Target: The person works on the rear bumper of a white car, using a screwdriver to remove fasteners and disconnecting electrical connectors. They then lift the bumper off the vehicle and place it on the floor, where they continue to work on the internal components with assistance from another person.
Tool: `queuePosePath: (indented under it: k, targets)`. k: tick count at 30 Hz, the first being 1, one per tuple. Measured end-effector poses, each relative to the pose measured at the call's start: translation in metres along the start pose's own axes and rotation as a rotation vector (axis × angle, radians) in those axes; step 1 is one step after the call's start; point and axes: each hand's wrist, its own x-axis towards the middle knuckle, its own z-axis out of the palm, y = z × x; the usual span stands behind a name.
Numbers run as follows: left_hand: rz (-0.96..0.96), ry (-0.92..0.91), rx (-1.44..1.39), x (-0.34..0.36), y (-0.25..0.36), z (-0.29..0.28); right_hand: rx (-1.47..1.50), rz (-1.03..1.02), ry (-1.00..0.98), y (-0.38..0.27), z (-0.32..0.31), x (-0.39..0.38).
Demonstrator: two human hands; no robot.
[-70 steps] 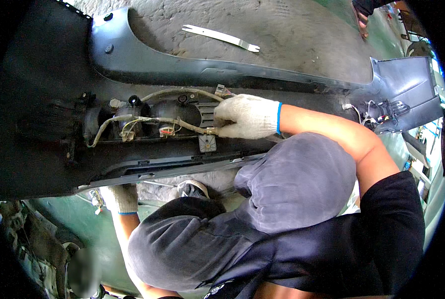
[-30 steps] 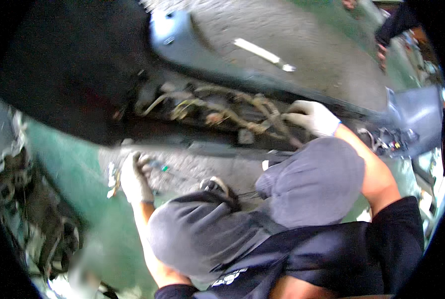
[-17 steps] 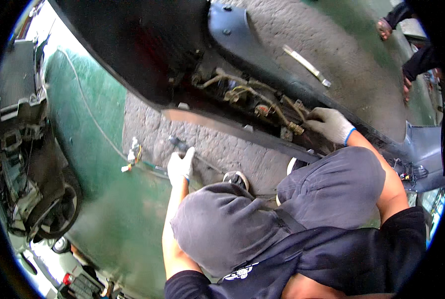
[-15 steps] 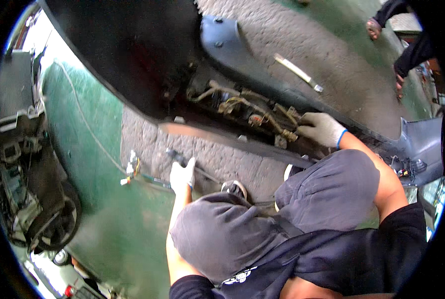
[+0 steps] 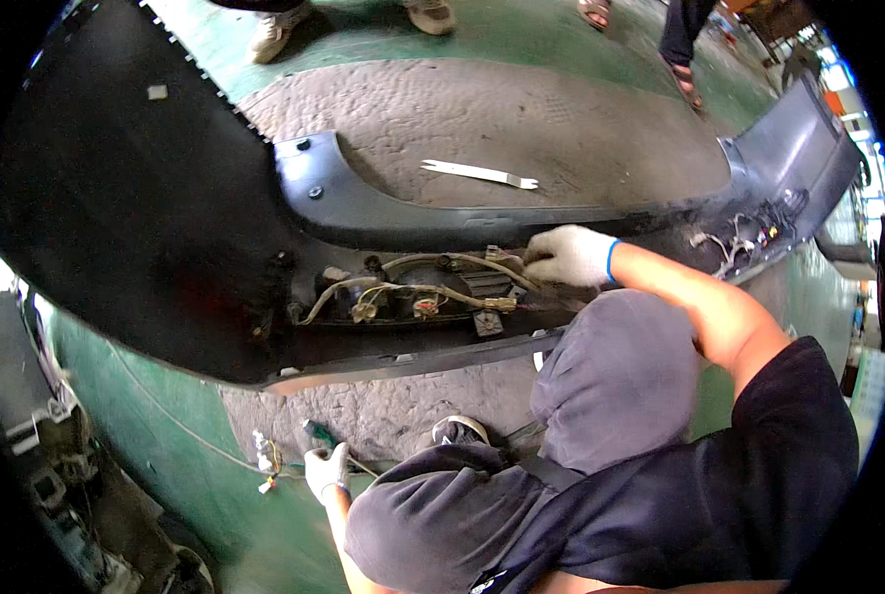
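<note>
Black across the bumper [image 5: 155,198], dusty tan along the wiring [image 5: 447,293]. Cannot read the white print [image 5: 489,582]. Fingers curled at the right hand [image 5: 571,255], cannot tell if clamped; apart at the left hand [image 5: 326,473].

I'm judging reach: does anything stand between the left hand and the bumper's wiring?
Yes: the bumper's near edge runs between the left hand and the wiring.

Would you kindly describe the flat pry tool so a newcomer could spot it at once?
Find the long dark bumper cover stretching across the view. On the grey mat just beyond its middle lies the flat pry tool, a slim whitish strip with notched ends, clearly paler than the bumper edge and mat around it.
</note>
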Motion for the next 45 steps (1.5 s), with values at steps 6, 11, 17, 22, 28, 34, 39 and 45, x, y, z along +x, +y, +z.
queuePosePath:
  k: [6,11,17,22,28,34,39,45]
  targets:
    - [0.009,0.128,-0.725,0.023,0.073,-0.127,0.126,0.092,0.014,-0.006,-0.032,-0.012]
    - [0.407,0.436,-0.728,-0.007,0.177,-0.296,0.062,-0.025,-0.018,-0.054,-0.063,-0.020]
    - [0.622,0.436,-0.592,-0.069,0.276,-0.427,0.024,-0.122,-0.159,-0.054,-0.086,-0.061]
    - [0.550,0.376,-0.587,-0.115,0.290,-0.496,-0.345,0.516,-0.033,0.071,-0.134,-0.150]
    - [0.349,0.294,-0.553,-0.147,0.317,-0.621,0.091,0.863,-0.054,0.147,-0.099,-0.357]
    - [0.316,0.070,-0.535,-0.067,0.384,-0.659,-0.144,0.465,-0.284,0.127,-0.025,-0.474]
    - [0.527,0.005,-0.351,-0.026,0.451,-0.669,0.737,0.885,-0.084,-0.097,-0.123,-0.449]
    - [0.674,-0.349,-0.107,0.079,0.527,-0.645,0.805,1.271,0.124,-0.246,-0.101,-0.520]
